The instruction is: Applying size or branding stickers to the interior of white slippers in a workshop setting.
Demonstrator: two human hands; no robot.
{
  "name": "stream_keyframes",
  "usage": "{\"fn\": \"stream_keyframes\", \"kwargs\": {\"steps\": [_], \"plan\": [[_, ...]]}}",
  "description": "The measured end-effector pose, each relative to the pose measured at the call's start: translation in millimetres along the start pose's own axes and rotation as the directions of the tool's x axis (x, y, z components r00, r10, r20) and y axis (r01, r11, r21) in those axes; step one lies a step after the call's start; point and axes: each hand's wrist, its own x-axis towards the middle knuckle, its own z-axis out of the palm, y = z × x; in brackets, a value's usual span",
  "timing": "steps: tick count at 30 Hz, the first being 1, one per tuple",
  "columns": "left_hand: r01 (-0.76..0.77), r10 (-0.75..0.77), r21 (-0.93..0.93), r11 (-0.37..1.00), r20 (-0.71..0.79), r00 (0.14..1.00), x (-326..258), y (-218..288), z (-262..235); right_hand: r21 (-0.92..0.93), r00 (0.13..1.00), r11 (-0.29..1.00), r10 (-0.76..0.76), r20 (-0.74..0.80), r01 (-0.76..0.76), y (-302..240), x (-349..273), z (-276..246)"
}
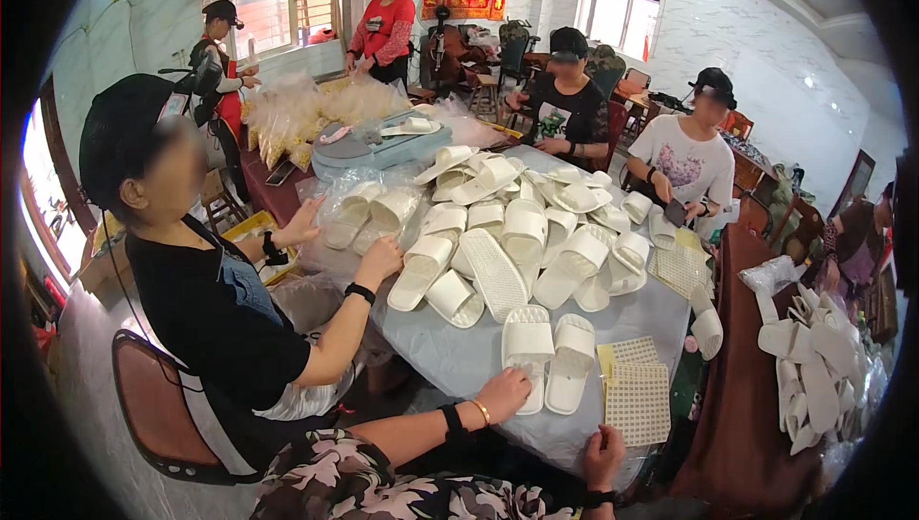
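At lower centre, the left hand grips a white slipper with bent fingers; the right hand, half-curled near sticker sheets, holds nothing discernible.

I am looking from the person's head through the left fisheye, facing down and forward over the table; the left hand and right hand are showing near. The view is also reaching the far wall.
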Motion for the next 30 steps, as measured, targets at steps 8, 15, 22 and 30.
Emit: {"fn": "stream_keyframes", "kwargs": {"steps": [8,15,22,30], "plan": [[-0.059,0.056,0.094,0.994,0.026,0.998,-2,-1,-2,-0.005,0.997,0.998,0.064,0.030,-0.064,3,-1,-3],[-0.138,0.132,0.090,0.986,0.075,0.989,-13,-6,-9,-0.058,1.000,0.998,0.000,0.022,0.001,-9,1,-7],[-0.103,0.082,0.071,0.992,0.252,0.964,6,-5,-23,0.021,0.985,0.993,0.109,0.131,-0.113,-14,15,-12],[-0.184,0.175,0.017,0.983,0.232,0.957,-1,-5,-18,0.017,0.947,0.992,0.115,0.300,-0.126,-71,32,-4]]}}
